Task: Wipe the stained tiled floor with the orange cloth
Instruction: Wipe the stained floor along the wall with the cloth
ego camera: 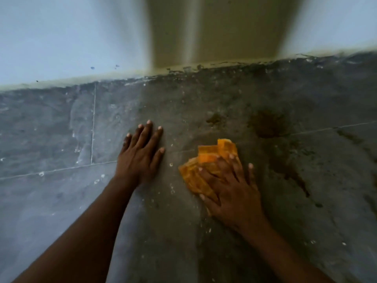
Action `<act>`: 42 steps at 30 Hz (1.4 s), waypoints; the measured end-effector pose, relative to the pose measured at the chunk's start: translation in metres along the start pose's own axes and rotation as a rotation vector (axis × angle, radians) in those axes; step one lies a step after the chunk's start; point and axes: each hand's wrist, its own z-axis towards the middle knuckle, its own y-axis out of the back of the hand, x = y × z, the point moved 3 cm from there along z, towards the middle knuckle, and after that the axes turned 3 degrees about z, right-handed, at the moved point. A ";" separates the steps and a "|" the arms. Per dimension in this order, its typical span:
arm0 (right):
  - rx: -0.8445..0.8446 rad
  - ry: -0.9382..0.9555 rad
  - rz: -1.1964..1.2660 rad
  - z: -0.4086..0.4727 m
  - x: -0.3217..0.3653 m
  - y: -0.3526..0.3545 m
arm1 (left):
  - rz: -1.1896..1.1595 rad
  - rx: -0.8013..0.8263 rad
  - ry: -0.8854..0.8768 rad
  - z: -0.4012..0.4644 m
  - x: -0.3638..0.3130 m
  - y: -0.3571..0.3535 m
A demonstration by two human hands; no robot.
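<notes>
One orange cloth (212, 166), bunched into folds, lies flat on the tiled floor (61, 201) under the right hand (230, 186), whose fingers are spread and press straight down on it rather than curling round it. Just beyond the cloth, toward the wall (61, 37), sits a small brown spot (214, 119); farther out to the right of the cloth is a larger dark brown stain (267, 123), and a brown streak (293, 174) trails down that same side, near the cloth but apart from it. To the left of the cloth, the left hand (140, 154) rests palm-down on the tile, fingers straight and slightly fanned, seemingly as a brace.

The wiping step appears to be under way, with the worst marks not yet reached. The frame is soft, so whether the tile under the cloth is already clean cannot be told. The next move likely calls for sliding the cloth right and toward the wall, keeping firm pressure across the stain.
</notes>
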 end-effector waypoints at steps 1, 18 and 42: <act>0.013 -0.081 -0.026 0.003 -0.021 0.004 | 0.002 -0.013 -0.006 0.007 -0.001 0.003; -0.075 -0.496 0.192 0.204 0.010 0.002 | -0.069 -0.113 0.154 0.014 0.000 -0.004; 0.151 -0.451 0.192 0.231 -0.072 0.025 | -0.325 -0.117 0.141 0.088 -0.053 0.014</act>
